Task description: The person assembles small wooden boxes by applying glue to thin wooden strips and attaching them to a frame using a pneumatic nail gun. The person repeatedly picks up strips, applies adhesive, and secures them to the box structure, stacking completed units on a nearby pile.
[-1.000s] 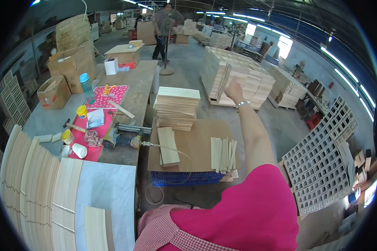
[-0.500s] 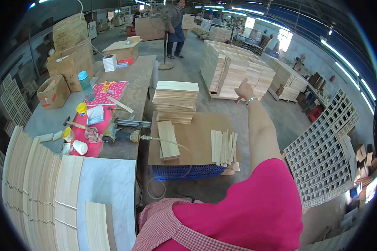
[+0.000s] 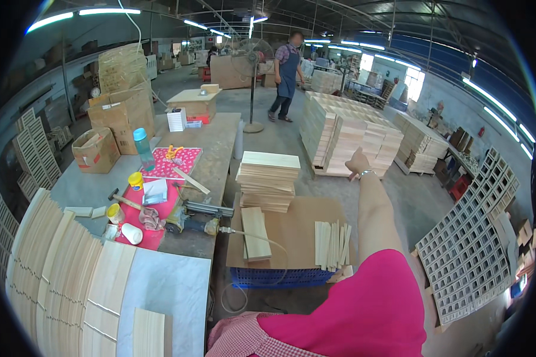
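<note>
My right hand (image 3: 357,162) is raised at the end of a stretched-out arm, with a bracelet at the wrist. One finger points away from me, and nothing shows in the hand. In the picture it overlaps the big stack of pale wooden boxes (image 3: 333,134), but it does not appear to touch it. Below and left of the arm, a cardboard-topped blue crate (image 3: 274,278) bears a pile of thin boards (image 3: 267,184), a short stack of slats (image 3: 256,235) and several loose narrow strips (image 3: 332,245). My left hand is out of sight.
On the left workbench (image 3: 220,134) lie a nail gun (image 3: 190,223), a hammer (image 3: 125,200) and a blue bottle (image 3: 143,149). Rows of boards (image 3: 59,268) stand nearer. Beyond a standing fan (image 3: 253,89) is a person in a dark apron (image 3: 287,71). Lattice frames (image 3: 470,250) lean right.
The view has tilted up and shifted left, so things sit lower and further right. My right arm stays outstretched. The person in the apron has stepped to the right of the fan.
</note>
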`<state>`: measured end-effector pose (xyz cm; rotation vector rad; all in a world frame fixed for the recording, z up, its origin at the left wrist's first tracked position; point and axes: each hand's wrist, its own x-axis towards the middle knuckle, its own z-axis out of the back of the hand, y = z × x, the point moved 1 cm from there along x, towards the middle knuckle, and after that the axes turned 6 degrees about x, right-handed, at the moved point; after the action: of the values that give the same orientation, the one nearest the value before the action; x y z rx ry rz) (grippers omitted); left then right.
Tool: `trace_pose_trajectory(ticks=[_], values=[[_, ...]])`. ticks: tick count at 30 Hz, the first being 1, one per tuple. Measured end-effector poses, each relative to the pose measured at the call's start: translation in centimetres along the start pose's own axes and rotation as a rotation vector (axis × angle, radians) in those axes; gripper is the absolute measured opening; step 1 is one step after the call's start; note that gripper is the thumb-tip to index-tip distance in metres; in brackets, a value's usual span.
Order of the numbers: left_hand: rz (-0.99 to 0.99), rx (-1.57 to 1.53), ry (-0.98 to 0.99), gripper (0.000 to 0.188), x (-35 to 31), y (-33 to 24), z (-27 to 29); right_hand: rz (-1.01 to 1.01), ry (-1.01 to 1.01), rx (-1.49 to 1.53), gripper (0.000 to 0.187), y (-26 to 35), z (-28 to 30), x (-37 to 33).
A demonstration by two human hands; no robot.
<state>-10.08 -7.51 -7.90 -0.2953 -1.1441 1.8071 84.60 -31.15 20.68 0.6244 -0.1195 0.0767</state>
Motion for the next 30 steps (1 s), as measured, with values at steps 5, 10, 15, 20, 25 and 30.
trace_pose_trajectory(ticks=[5,10,15,20,25,30], values=[[0.009,-0.018,-0.011,0.03,0.0,0.2,-0.7,-0.032,0.035,-0.043,0.071,0.1,-0.1,-0.3],[0.013,-0.023,-0.031,0.03,0.0,0.6,-0.5,-0.051,0.041,-0.01,0.067,0.7,-0.2,-0.9],[0.016,-0.023,-0.029,0.03,0.1,0.8,-0.8,-0.054,0.045,0.0,0.062,0.7,-0.3,-1.2],[0.024,-0.035,-0.034,0.03,0.2,1.1,-1.1,-0.054,0.07,0.041,0.076,-0.3,-0.7,-0.9],[0.028,-0.015,-0.03,0.03,0.2,1.4,-1.0,-0.043,0.087,0.026,0.078,-0.4,-1.4,-1.2],[0.023,0.01,-0.017,0.03,0.5,1.3,-0.9,-0.045,0.124,0.043,0.077,-0.3,-2.4,-1.6]])
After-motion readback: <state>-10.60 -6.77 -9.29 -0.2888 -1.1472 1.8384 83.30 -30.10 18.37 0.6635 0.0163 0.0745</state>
